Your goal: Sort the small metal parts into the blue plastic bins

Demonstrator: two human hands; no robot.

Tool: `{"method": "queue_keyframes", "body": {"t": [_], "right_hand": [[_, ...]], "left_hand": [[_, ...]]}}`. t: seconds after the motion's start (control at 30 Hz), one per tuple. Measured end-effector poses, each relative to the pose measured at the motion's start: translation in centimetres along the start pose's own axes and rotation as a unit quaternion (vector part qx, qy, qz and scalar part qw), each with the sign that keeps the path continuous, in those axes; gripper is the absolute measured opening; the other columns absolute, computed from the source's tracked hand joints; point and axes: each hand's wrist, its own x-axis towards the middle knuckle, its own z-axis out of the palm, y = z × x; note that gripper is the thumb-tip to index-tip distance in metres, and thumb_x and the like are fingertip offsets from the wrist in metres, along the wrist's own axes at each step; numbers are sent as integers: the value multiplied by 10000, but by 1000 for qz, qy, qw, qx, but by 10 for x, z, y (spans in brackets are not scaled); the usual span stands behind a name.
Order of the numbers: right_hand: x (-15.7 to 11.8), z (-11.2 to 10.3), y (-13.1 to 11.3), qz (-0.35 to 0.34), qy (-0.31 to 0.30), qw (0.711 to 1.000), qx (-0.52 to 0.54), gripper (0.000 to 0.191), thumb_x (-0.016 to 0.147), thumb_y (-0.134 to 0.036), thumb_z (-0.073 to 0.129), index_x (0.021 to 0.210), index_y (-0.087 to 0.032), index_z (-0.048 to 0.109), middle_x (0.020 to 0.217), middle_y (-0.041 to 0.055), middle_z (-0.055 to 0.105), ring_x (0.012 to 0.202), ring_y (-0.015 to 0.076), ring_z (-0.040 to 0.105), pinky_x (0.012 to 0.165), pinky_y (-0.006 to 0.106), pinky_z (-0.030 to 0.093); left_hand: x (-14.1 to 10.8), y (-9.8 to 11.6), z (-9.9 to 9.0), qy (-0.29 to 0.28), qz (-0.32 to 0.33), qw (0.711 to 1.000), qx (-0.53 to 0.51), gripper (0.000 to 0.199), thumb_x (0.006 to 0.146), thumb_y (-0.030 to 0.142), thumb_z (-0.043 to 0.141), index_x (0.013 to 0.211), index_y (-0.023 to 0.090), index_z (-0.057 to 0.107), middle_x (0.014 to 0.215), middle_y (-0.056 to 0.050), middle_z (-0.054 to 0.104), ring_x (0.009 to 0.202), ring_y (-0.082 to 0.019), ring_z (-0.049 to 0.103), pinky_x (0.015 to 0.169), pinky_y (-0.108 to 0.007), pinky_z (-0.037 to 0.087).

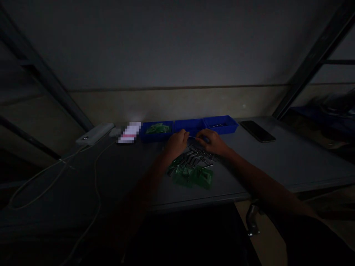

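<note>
A thin, light rod [192,137] spans the gap between my two hands, just in front of the blue bins. My left hand [179,142] is closed at its left end, and my right hand [210,141] pinches near its right end. Below them lies a pile of small metal rods [194,157] on the grey table. Green plastic packets [203,177] lie at the pile's near side. The left blue bin [156,136] contains more green packets, and the right blue bin [229,128] has a few thin metal pieces. My hands partly hide the middle blue bin [188,124].
A lit phone [129,133] and a white power bank [95,134] with cables lie at the left of the table [122,173]. A dark phone [257,131] lies at the right. The wall stands behind, with metal frame posts on both sides.
</note>
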Motion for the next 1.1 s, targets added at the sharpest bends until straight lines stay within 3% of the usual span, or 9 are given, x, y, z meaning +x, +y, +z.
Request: {"method": "queue_keyframes", "body": {"t": [0.1, 0.27, 0.47, 0.6, 0.73, 0.83, 0.97, 1.1], "right_hand": [[1, 0, 2, 8, 14, 1000, 4, 117, 851, -241, 483, 801, -194, 578, 760, 43, 623, 716, 167, 557, 683, 284, 422], [2, -3, 2, 33, 30, 999, 17, 176, 877, -271, 438, 775, -195, 560, 740, 38, 610, 696, 160, 553, 664, 277, 419], [1, -2, 1, 23, 11, 999, 44, 173, 865, -291, 456, 781, -193, 573, 752, 30, 624, 678, 146, 553, 646, 265, 421], [2, -5, 7, 49, 36, 998, 31, 194, 859, -314, 461, 757, -193, 574, 731, 29, 624, 674, 151, 561, 645, 272, 425], [1, -16, 33, 112, 141, 983, -30, 198, 841, -324, 456, 751, -191, 573, 753, 51, 633, 698, 175, 564, 667, 299, 434], [-3, -25, 58, 167, 216, 955, -115, 162, 806, -295, 472, 736, -188, 572, 761, 80, 638, 740, 210, 562, 722, 341, 432], [-9, -30, 78, 219, 239, 926, -192, 105, 760, -226, 485, 749, -188, 583, 772, 92, 640, 763, 234, 550, 759, 374, 412], [-10, -24, 80, 239, 236, 917, -216, 128, 766, -234, 490, 786, -184, 606, 806, 97, 640, 819, 251, 531, 781, 397, 387]], "left_hand": [[-1, 0, 2, 9, 39, 999, -25, 249, 937, 280, 362, 817, 173, 552, 726, -49, 642, 706, -171, 616, 664, -263, 425], [-3, 0, 2, 63, 96, 992, -61, 167, 909, 277, 427, 934, 179, 560, 815, -45, 664, 774, -170, 624, 695, -255, 432], [-6, 2, 0, 72, 95, 992, -38, 194, 906, 281, 420, 885, 194, 593, 803, -30, 673, 740, -158, 621, 674, -244, 427], [-7, 1, 6, 45, 85, 995, -17, 227, 912, 280, 400, 887, 199, 611, 826, -32, 680, 769, -165, 622, 693, -254, 436], [-10, 5, 16, 17, 137, 990, 16, 175, 863, 235, 467, 921, 192, 626, 901, -38, 680, 877, -187, 590, 804, -291, 437], [-15, 13, 22, -22, 187, 981, 51, 180, 805, 249, 550, 952, 197, 641, 953, -43, 668, 945, -216, 552, 853, -332, 427], [-23, 25, 26, -81, 201, 973, 73, 180, 795, 247, 556, 942, 209, 655, 996, -46, 657, 997, -233, 535, 876, -372, 412], [-26, 30, 27, -93, 197, 973, 81, 146, 804, 210, 537, 887, 205, 657, 954, -49, 659, 991, -230, 545, 861, -365, 410]]}}
